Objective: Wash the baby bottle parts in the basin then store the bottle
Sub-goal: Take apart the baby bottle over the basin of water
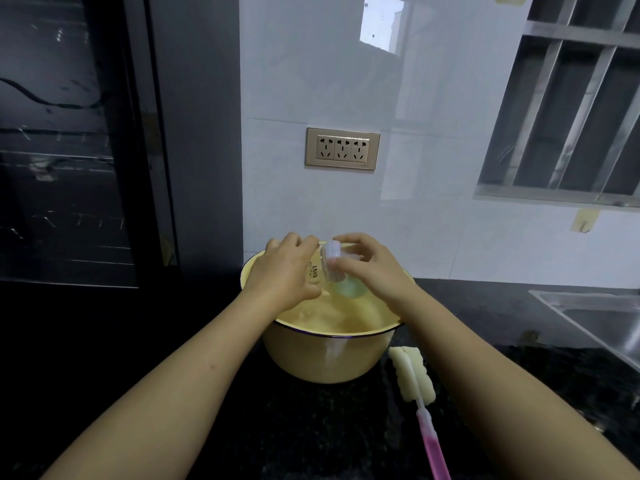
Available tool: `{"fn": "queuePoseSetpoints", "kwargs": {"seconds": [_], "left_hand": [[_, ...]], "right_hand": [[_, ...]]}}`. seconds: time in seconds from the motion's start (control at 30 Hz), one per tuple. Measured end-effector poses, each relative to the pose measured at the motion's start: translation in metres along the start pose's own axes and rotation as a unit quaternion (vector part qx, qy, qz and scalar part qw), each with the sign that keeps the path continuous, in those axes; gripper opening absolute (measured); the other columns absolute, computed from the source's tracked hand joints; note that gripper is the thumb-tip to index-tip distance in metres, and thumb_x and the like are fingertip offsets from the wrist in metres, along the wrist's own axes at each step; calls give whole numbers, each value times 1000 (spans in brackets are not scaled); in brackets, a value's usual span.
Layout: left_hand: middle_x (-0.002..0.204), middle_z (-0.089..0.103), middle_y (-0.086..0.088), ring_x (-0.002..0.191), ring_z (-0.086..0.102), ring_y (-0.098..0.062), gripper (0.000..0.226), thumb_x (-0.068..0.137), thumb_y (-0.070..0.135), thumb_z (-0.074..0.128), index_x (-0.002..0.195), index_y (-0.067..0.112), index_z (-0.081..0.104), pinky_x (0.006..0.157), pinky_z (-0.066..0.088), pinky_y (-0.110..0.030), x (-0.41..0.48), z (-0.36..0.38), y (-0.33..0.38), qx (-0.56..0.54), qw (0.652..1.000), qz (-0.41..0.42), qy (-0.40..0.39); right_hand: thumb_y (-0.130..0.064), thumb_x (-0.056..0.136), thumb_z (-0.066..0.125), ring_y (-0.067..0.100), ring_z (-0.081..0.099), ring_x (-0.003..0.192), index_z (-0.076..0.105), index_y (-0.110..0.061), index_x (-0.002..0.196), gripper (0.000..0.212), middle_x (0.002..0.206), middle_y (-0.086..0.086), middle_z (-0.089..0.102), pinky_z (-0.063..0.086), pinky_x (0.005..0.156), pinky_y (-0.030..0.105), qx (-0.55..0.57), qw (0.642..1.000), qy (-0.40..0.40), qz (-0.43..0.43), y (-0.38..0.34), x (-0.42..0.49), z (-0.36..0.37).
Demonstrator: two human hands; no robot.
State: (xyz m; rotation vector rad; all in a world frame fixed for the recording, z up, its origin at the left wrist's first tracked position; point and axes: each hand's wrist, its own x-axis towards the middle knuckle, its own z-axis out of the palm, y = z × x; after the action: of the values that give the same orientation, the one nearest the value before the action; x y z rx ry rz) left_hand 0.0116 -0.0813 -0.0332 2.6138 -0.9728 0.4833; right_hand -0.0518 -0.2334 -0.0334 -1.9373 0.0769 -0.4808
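Sponge brush [414,375] beside basin [329,358]; over it, left hand [282,271] grips clear bottle [315,271], right hand [375,271] pinches its ribbed collar [331,259]: light, probably slippery; hold ribs.

basin [329,362] set on counter [131,334] | bottle [331,266] held above it | brush [414,379] laid right of basin | sink [595,317] set far right | socket [342,148] mounted behind

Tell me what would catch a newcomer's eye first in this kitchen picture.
The left hand and the right hand grip a clear plastic bottle part over a round pale yellow enamel basin in the middle of the black counter. Right of the basin lies a white sponge brush with a pink handle; a gold triple socket sits on the white wall above.
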Motion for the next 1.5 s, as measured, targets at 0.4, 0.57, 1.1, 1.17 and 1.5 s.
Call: {"fn": "queuePoseSetpoints", "kwargs": {"seconds": [0.4,0.57,1.1,1.17,1.5], "left_hand": [[119,44,1,112,41,-26,55,74,33,64,122,24,40,64,34,-30,-1,0,1,23,1000,0,-15],[119,45,2,111,43,-26,55,74,33,64,122,24,40,65,34,-30,-1,0,1,28,999,6,-17],[115,47,-1,108,44,-26,53,74,34,64,121,22,41,68,38,-30,0,3,-2,37,998,-37,-37],[115,46,-1,108,44,-27,54,74,34,64,121,22,41,68,37,-30,-1,2,-2,33,998,-37,-31],[111,48,-1,103,47,-27,52,72,38,66,114,21,42,67,39,-31,1,4,2,13,999,-22,-41]], "right_hand": [[-34,74,72,16,64,97,62,-25,116,44,106,1,67,46,82,23,13,999,-27,39,1,-1,-4],[-55,93,43,13,61,87,58,-18,114,46,96,-4,62,44,74,26,-79,994,-45,64,-8,-5,5],[-27,90,56,8,53,91,71,-16,104,23,101,-7,63,37,64,12,-23,991,79,103,-2,1,-4],[-36,89,59,7,55,89,73,-15,98,26,98,-6,67,38,64,13,-55,993,60,89,0,-2,-3],[-24,96,54,19,70,84,55,-13,73,25,83,4,68,58,74,40,-48,992,82,80,3,2,2]]}}
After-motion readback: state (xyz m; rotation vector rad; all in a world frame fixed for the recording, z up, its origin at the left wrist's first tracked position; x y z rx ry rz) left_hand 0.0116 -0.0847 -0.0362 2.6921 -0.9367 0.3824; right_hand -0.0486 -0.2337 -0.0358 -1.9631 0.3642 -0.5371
